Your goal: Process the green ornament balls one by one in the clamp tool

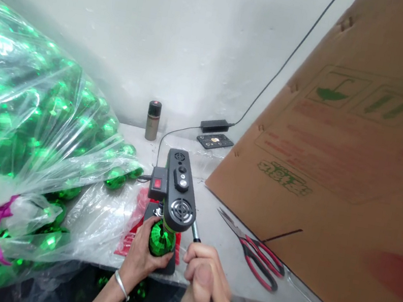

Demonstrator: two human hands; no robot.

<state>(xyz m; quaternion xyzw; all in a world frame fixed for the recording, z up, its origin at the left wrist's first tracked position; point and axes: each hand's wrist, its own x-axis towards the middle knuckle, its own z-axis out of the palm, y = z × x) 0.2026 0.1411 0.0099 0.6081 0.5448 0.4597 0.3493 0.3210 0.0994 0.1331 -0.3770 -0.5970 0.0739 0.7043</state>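
Left hand (142,252): curled around the shiny green faceted bauble (161,239), fingers closed on its left side, a silver bangle on the wrist.
Green bauble: sits on the base of the small grey and black bench-top press machine (176,190), right under its round vented head, near the front edge of the white desk (212,225).
Right hand (204,288): clenched in a fist around the machine's metal lever with a black grip (196,235), which slants down from the head toward the person.
Machine: red switch on its left side, black cable running back to a black power adapter (214,125) by the wall.
Left of the machine: large clear plastic bag of green baubles (25,142), tied with a purple ribbon.
Right of the machine: red-handled scissors (254,252) lying flat, just beside a leaning brown cardboard box (347,160).
Back of desk: small grey cylindrical can with a black cap (153,120), standing upright.
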